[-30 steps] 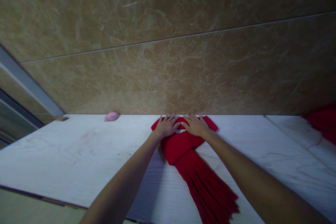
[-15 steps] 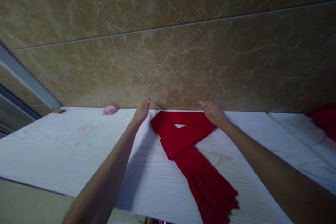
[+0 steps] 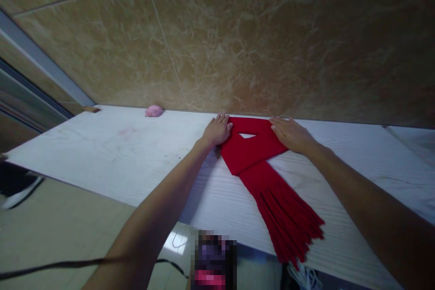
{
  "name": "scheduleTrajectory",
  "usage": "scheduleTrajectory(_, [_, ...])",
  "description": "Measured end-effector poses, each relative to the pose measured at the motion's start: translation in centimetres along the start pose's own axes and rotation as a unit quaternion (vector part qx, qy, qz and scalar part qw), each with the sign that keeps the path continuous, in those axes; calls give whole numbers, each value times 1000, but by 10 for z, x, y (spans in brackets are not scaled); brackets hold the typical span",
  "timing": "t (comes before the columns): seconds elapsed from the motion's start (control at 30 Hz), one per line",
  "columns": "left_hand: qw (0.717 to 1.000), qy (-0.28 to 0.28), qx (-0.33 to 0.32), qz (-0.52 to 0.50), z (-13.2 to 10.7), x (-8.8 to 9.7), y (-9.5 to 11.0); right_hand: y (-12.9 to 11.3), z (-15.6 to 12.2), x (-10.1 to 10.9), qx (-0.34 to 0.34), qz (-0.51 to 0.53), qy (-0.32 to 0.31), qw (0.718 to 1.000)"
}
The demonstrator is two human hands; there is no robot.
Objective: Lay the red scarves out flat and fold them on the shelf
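Where the view starts, at 6 o'clock, a blurred dark patch [image 3: 214, 260] blocks the bottom edge, and a thin black cable [image 3: 68, 263] trails away from it toward 9 o'clock over the pale floor [image 3: 68, 222]. A dark shape [image 3: 16, 186] lies at the left edge, possibly a shoe; too little of it shows to be sure.

Beyond the floor is a white table [image 3: 118, 154], its near edge running from 9 o'clock down toward 5 o'clock. On it lies a red scarf [image 3: 253, 154]. Its fringe [image 3: 288, 217] points toward 5 o'clock and reaches the near edge of the table. Its upper part is folded over itself into a broad wedge, with a small triangular gap [image 3: 247, 135] where the tabletop shows through.

Both bare forearms come in from the bottom corners and meet at that fold. The left hand [image 3: 217, 130] lies flat at the scarf's 9 o'clock corner, fingers stretched out and together, pressing down and gripping nothing. The right hand [image 3: 292, 135] lies the same way on the 3 o'clock corner, palm down, closed on nothing.

Farther back, at 10 o'clock from the hands, a small pink object [image 3: 153, 110] sits where the table meets the brown marbled tile wall [image 3: 238, 45]. A grey frame [image 3: 44, 61] slants along the wall's left end.
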State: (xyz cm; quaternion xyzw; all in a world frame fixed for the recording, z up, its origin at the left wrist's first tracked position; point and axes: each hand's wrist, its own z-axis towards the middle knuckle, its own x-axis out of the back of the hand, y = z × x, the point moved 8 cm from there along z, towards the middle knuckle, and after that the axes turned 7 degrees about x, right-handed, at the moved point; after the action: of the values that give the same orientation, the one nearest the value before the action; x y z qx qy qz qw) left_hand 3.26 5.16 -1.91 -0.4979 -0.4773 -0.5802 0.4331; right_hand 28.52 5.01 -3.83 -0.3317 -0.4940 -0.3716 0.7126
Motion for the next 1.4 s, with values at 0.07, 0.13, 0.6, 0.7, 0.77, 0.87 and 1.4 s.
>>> scheduleTrajectory(0.07, [1000,-9,-1,-2,0,1,-1,1,0,-1,-2,-4,0,1000])
scheduleTrajectory(0.13, [1000,-13,0,-4,-1,2,0,1,-1,-1,-10,-9,-1,1000])
scheduleTrajectory(0.6, [1000,7,-7,-1,-6,12,8,-8,0,11,-27,-10,26,999])
scheduleTrajectory(0.7, [999,8,-36,-5,-7,14,15,-12,2,12,-23,-4,30,999])
scheduleTrajectory(0.77, [999,-15,-46,-2,-8,11,18,-13,3,9,-26,-1,12,1000])
scheduleTrajectory(0.87, [998,-35,-50,7,-9,6,20,-13,4,5,-35,-6,-12,999])
scheduleTrajectory(1.4, [998,-22,-54,-9,-3,0,15,-13,3,4,-30,-9,-2,999])
